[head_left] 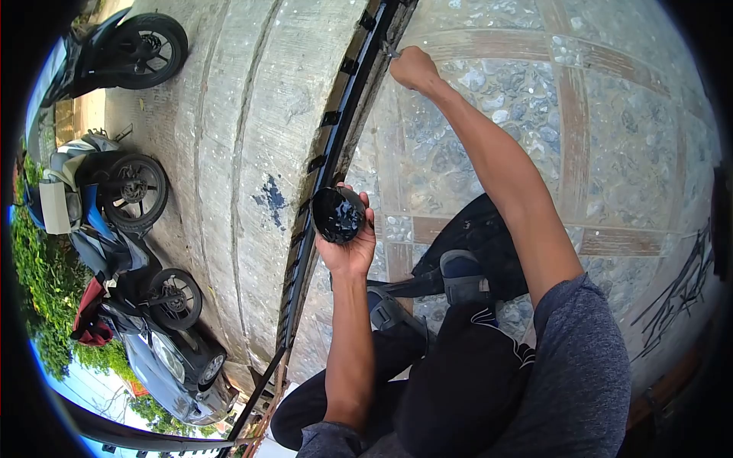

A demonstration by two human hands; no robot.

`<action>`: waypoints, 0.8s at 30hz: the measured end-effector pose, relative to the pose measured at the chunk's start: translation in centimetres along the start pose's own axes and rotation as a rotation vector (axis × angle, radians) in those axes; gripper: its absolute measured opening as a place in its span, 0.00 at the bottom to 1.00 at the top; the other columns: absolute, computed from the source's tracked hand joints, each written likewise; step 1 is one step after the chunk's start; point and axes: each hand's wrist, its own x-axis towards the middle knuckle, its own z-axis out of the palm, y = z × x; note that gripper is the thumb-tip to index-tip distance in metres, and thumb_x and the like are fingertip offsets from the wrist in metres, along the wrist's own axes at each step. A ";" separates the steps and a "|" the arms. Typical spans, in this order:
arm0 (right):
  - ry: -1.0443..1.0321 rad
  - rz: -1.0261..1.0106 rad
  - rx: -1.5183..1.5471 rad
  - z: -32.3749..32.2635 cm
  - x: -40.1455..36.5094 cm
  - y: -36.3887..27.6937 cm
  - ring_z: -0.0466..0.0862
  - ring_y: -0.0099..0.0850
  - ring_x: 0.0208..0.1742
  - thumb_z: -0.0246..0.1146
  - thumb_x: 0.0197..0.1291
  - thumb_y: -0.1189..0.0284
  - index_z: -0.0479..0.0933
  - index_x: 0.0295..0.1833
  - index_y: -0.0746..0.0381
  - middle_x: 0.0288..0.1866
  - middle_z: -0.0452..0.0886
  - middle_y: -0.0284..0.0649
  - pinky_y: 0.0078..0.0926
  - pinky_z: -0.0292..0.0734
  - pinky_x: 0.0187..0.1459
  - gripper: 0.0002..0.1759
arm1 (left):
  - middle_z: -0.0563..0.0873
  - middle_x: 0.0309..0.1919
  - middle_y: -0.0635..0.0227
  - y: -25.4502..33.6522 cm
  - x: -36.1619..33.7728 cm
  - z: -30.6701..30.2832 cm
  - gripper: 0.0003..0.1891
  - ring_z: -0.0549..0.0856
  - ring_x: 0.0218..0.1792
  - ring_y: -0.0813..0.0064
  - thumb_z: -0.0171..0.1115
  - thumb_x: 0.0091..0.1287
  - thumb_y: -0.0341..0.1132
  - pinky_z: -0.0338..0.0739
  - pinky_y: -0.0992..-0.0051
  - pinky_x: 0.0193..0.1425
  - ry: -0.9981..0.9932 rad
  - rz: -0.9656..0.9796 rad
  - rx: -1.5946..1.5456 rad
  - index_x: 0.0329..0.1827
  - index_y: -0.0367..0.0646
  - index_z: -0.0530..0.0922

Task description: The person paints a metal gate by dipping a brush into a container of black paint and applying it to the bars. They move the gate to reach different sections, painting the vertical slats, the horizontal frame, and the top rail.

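My left hand (351,256) is wrapped around a round black cup (316,217) from below, with its mouth facing me. Glossy black paint (340,217) coats the inside of the cup. Farther ahead, my right hand (414,69) is closed around a thin tool that looks like a paintbrush (390,50), mostly hidden in the fist. Its visible end is at the long black metal rail (343,118). The rail runs across the ground just beyond the cup, with short black tabs along its left side.
Dark splatters (271,201) mark the concrete (282,99) left of the rail. Several motorbikes (134,191) and a car (164,359) stand farther left. My sandalled foot (464,278) rests on stone-patterned paving (489,107). Thin dark strips (676,286) lie at the right.
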 end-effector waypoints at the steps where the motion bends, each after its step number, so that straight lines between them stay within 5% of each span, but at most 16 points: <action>1: -0.023 -0.017 -0.027 0.2 -0.8 0.2 0.85 0.53 0.54 0.58 0.52 0.74 0.83 0.43 0.73 0.49 0.85 0.62 0.42 0.80 0.55 0.17 | 0.82 0.60 0.58 0.0 -0.1 0.0 0.25 0.82 0.59 0.48 0.51 0.76 0.48 0.85 0.49 0.56 0.003 0.003 0.004 0.67 0.40 0.72; 5: 0.137 0.061 0.049 -0.8 -1.2 0.2 0.85 0.54 0.55 0.60 0.52 0.71 0.84 0.45 0.71 0.50 0.85 0.61 0.43 0.80 0.55 0.18 | 0.82 0.60 0.58 0.0 -0.4 -0.6 0.25 0.82 0.59 0.48 0.51 0.76 0.48 0.86 0.50 0.56 0.042 0.015 -0.002 0.67 0.41 0.72; 14: -0.118 0.018 -0.069 4.1 -4.5 1.2 0.83 0.54 0.59 0.59 0.56 0.71 0.83 0.49 0.71 0.54 0.83 0.61 0.47 0.79 0.58 0.18 | 0.80 0.64 0.60 -0.2 -0.9 -1.0 0.26 0.80 0.63 0.51 0.51 0.76 0.46 0.83 0.51 0.60 -0.039 -0.040 -0.016 0.70 0.41 0.71; 18: 0.115 0.094 0.093 2.9 -4.6 0.8 0.85 0.54 0.54 0.60 0.58 0.70 0.83 0.47 0.71 0.50 0.85 0.59 0.46 0.81 0.55 0.17 | 0.80 0.65 0.58 -0.1 -1.3 -1.5 0.26 0.80 0.63 0.50 0.50 0.76 0.46 0.82 0.50 0.61 -0.046 -0.036 -0.032 0.71 0.40 0.70; 24: -0.002 0.088 0.032 5.4 -4.9 -0.2 0.85 0.54 0.56 0.60 0.57 0.71 0.84 0.47 0.70 0.51 0.85 0.57 0.45 0.81 0.56 0.17 | 0.81 0.64 0.58 0.1 -2.1 -1.7 0.27 0.79 0.64 0.51 0.50 0.76 0.45 0.82 0.51 0.62 -0.036 -0.029 -0.016 0.72 0.41 0.69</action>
